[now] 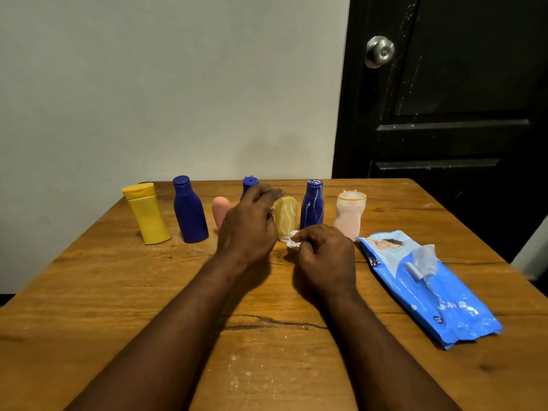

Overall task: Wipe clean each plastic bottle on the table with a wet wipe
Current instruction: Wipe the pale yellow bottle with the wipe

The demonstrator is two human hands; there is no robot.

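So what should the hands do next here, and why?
Probably the left hand should close round the tan bottle and steady it for wiping. That hand hovers open over the row, holding nothing, while the right hand pinches the crumpled wipe right beside that bottle's base, and the bottle shows white streaks.

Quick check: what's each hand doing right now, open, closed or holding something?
Left hand: open, fingers relaxed, holding nothing.
Right hand: fingers curled, pinching a balled white wipe.
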